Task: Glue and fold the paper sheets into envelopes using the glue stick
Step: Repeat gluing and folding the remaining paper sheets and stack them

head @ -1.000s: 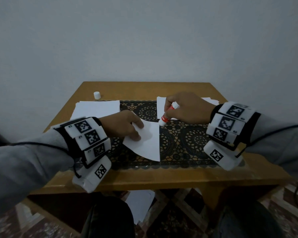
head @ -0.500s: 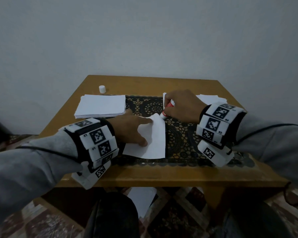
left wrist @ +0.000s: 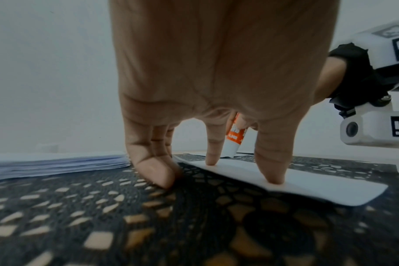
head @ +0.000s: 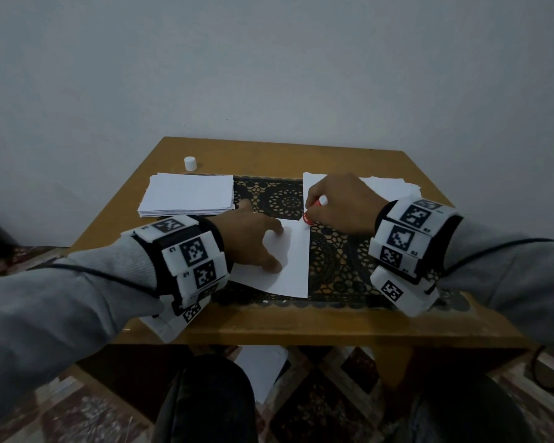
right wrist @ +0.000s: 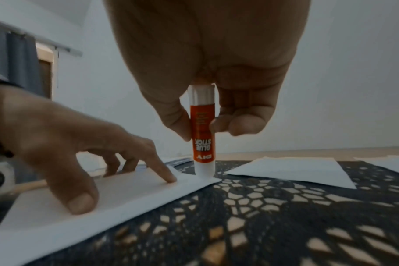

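Observation:
A folded white paper sheet (head: 288, 266) lies on the black lace mat (head: 336, 260) in the middle of the wooden table. My left hand (head: 253, 241) presses it flat with spread straight fingers (left wrist: 271, 172), index and thumb on the sheet (right wrist: 130, 194). My right hand (head: 339, 203) grips an orange and white glue stick (right wrist: 203, 133), held upright with its tip down on the sheet's far right corner. The glue stick (head: 312, 212) shows red under the right fingers in the head view, and it (left wrist: 233, 142) stands behind the left fingers in the left wrist view.
A stack of white sheets (head: 189, 195) lies at the back left, with the glue stick's white cap (head: 190, 163) behind it. More white paper (head: 387, 185) lies at the back right behind my right hand. A sheet lies on the patterned floor (head: 259, 366) under the table.
The right hand drew the glue stick from the sheet's near right edge up to its far corner. The left hand flattened the curled sheet and spread its fingers on it.

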Demonstrator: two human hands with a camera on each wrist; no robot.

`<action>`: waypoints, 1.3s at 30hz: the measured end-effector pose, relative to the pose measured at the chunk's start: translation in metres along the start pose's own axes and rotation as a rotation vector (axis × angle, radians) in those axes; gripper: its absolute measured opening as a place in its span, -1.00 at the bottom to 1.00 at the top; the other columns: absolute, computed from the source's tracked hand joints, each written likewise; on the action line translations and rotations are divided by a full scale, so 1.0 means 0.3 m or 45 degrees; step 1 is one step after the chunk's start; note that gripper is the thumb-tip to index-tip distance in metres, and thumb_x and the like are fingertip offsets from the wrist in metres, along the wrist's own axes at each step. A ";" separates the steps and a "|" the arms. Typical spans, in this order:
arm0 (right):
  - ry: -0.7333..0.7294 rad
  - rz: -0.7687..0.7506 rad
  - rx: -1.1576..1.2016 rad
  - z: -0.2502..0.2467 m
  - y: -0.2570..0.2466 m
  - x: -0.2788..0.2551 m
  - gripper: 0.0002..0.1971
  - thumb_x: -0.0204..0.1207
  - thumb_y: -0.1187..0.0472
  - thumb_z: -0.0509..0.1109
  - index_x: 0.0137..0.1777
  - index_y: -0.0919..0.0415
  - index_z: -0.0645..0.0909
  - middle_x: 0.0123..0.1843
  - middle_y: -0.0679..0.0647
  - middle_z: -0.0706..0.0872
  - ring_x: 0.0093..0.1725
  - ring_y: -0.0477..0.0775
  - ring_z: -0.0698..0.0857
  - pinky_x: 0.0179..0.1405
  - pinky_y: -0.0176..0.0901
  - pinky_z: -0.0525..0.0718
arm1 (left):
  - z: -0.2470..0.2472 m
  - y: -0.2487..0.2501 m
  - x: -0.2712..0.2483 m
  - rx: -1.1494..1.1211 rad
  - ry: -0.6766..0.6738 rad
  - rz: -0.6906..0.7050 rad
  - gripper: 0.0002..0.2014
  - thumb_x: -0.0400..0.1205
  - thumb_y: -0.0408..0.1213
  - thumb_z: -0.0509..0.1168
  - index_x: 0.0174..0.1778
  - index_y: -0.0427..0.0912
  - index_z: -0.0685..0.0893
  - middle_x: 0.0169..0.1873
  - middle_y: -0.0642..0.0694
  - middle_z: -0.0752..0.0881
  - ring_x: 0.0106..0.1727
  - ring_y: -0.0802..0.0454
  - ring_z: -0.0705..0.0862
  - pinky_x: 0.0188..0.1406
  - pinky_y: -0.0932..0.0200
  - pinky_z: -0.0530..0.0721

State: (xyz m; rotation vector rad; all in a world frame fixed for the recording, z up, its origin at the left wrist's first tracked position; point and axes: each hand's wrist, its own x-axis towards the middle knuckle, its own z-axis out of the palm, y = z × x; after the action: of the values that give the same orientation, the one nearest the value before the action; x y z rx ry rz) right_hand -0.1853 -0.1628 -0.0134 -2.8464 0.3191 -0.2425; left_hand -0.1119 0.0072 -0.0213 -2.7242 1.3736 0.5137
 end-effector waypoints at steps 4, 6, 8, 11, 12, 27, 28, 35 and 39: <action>-0.049 0.017 0.029 0.006 0.001 -0.001 -0.83 0.50 0.11 0.45 -0.07 0.16 0.82 -0.01 0.01 0.78 -0.01 -0.01 0.67 -0.06 -0.15 0.61 | -0.005 0.005 -0.008 0.001 0.007 0.021 -0.29 0.51 0.18 0.37 0.58 0.17 0.30 0.42 -0.16 0.40 0.44 -0.12 0.28 0.33 0.01 0.42; -0.072 0.006 0.029 0.002 -0.008 -0.007 -0.84 0.49 0.10 0.45 -0.12 0.16 0.82 -0.06 0.03 0.80 -0.05 0.01 0.69 -0.05 -0.08 0.66 | -0.004 0.001 -0.012 -0.007 -0.002 0.016 -0.29 0.50 0.19 0.38 0.57 0.20 0.31 0.41 -0.18 0.38 0.43 -0.14 0.31 0.37 -0.01 0.43; -0.087 -0.021 0.030 -0.004 -0.018 -0.021 -0.84 0.48 0.11 0.45 -0.16 0.15 0.82 -0.12 0.04 0.81 -0.09 0.03 0.71 -0.01 -0.02 0.68 | -0.004 -0.001 -0.014 -0.011 -0.018 0.000 -0.28 0.48 0.21 0.38 0.56 0.23 0.30 0.42 -0.20 0.34 0.42 -0.16 0.34 0.40 -0.04 0.44; -0.136 -0.049 0.064 -0.013 -0.035 -0.046 -0.83 0.50 0.11 0.44 -0.17 0.17 0.82 -0.12 0.01 0.81 -0.24 -0.08 0.66 -0.19 -0.20 0.61 | -0.005 0.001 -0.013 0.007 -0.029 -0.006 -0.28 0.49 0.22 0.37 0.57 0.23 0.29 0.43 -0.20 0.33 0.44 -0.16 0.31 0.40 -0.06 0.44; -0.158 -0.058 0.081 -0.013 -0.041 -0.055 -0.82 0.50 0.10 0.44 -0.16 0.17 0.82 -0.11 0.01 0.81 -0.24 -0.08 0.67 -0.20 -0.18 0.64 | -0.004 0.002 -0.012 0.012 -0.032 -0.004 -0.28 0.50 0.21 0.37 0.57 0.22 0.29 0.43 -0.19 0.34 0.45 -0.15 0.29 0.40 -0.06 0.44; -0.401 -0.168 0.190 -0.013 -0.111 -0.184 -0.79 0.49 0.07 0.40 -0.14 0.14 0.83 -0.18 -0.02 0.81 -0.18 0.01 0.73 0.00 0.12 0.75 | 0.007 -0.037 0.048 -0.291 0.240 0.073 -0.52 0.51 -0.05 0.46 0.35 0.06 0.55 0.31 0.02 0.56 0.26 0.01 0.46 0.16 0.14 0.47; -0.405 -0.160 0.197 -0.012 -0.108 -0.183 -0.80 0.48 0.06 0.40 -0.16 0.12 0.83 -0.20 -0.02 0.81 -0.18 0.01 0.74 -0.02 0.14 0.75 | 0.001 -0.045 0.060 -0.445 0.366 0.091 -0.60 0.51 -0.15 0.48 0.26 0.02 0.60 0.21 0.06 0.60 0.15 0.06 0.50 0.04 0.18 0.48; -0.482 -0.132 0.182 -0.046 -0.096 -0.190 -0.81 0.52 0.08 0.38 -0.20 0.07 0.81 -0.16 -0.09 0.81 -0.12 -0.04 0.72 0.03 -0.05 0.72 | -0.136 -0.094 0.086 -0.916 0.168 0.293 -0.65 0.47 -0.66 0.34 -0.21 -0.08 0.82 -0.08 -0.17 0.82 -0.01 -0.20 0.73 0.05 -0.15 0.70; -0.423 -0.089 0.147 -0.097 -0.042 -0.176 -0.81 0.53 0.08 0.41 -0.27 0.01 0.79 -0.21 -0.10 0.80 -0.21 -0.06 0.69 -0.14 -0.12 0.65 | -0.178 -0.134 0.048 -0.816 -0.240 0.298 -0.61 0.52 -0.70 0.25 -0.07 -0.15 0.84 -0.11 -0.13 0.83 -0.12 -0.07 0.80 -0.15 0.08 0.80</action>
State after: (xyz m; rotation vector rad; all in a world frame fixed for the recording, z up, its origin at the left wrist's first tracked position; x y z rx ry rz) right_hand -0.2393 -0.1453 0.0107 -2.7239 0.1320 0.1920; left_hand -0.0578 0.0104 0.0202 -2.8464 1.7174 1.4065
